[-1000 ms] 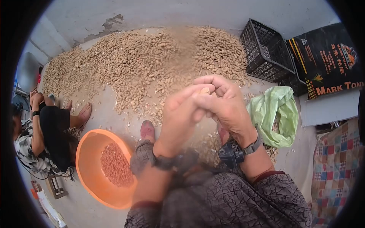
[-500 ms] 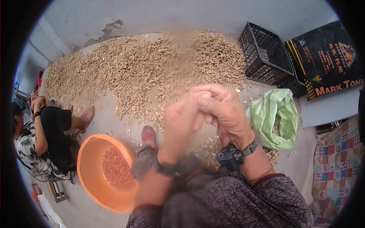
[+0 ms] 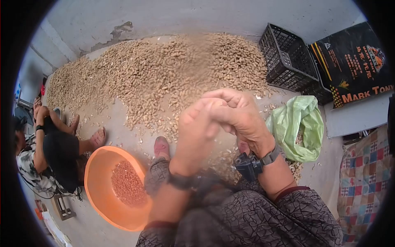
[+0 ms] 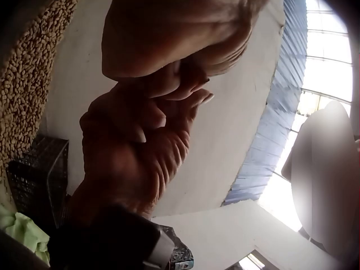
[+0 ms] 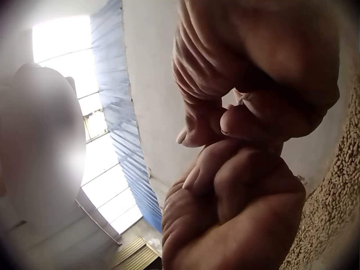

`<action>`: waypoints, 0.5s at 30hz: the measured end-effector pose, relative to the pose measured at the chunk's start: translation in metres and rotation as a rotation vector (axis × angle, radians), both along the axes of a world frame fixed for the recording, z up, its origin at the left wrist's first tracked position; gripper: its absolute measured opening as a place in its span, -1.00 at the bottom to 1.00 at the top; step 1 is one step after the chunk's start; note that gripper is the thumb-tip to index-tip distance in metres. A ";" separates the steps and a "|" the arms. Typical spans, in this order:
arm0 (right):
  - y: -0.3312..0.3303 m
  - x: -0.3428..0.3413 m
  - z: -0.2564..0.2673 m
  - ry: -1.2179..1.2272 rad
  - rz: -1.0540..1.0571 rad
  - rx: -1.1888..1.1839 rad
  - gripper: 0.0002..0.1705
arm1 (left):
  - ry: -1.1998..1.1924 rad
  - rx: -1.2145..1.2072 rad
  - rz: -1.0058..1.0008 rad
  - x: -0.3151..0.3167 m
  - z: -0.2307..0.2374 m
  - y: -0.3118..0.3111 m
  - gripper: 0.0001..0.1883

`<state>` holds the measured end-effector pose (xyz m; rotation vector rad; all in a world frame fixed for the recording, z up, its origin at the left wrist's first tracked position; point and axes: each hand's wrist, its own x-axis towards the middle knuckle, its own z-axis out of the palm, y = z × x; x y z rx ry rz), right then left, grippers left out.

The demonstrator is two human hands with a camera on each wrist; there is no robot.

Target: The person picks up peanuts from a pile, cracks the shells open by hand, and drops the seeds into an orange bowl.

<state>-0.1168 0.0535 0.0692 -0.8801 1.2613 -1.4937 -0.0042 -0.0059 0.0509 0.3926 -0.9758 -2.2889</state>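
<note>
In front of the body in the head view, my left hand [image 3: 195, 127] and right hand [image 3: 247, 115] meet at the fingertips. Both have curled fingers, pinching a small peanut that the fingers now mostly hide. My left hand is blurred. Seen from the left wrist, the left hand [image 4: 174, 45] bends down from above over the curled fingers of the right hand [image 4: 135, 146]. The right wrist view has the right hand [image 5: 264, 67] on top, its thumb and fingers bent against the left hand [image 5: 236, 208]. Beyond them spreads a large heap of unshelled peanuts [image 3: 152, 74].
An orange basin [image 3: 96, 197] with shelled red peanuts [image 3: 127, 185] stands at the left. To the right are a green sack [image 3: 288, 119], a black crate [image 3: 284, 61] and a black printed bag [image 3: 349, 61]. Shells [image 3: 224, 164] lie below my hands. Another person [image 3: 53, 152] sits at far left.
A pale peanut showed between the fingertips earlier; now fingers cover it. My hands stay together, left hand still blurred. The seated person's legs and feet have shifted.
</note>
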 end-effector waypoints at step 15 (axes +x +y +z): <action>0.009 -0.007 0.004 -0.145 0.037 -0.016 -0.72 | -0.227 -0.497 0.072 0.001 -0.006 0.009 -0.58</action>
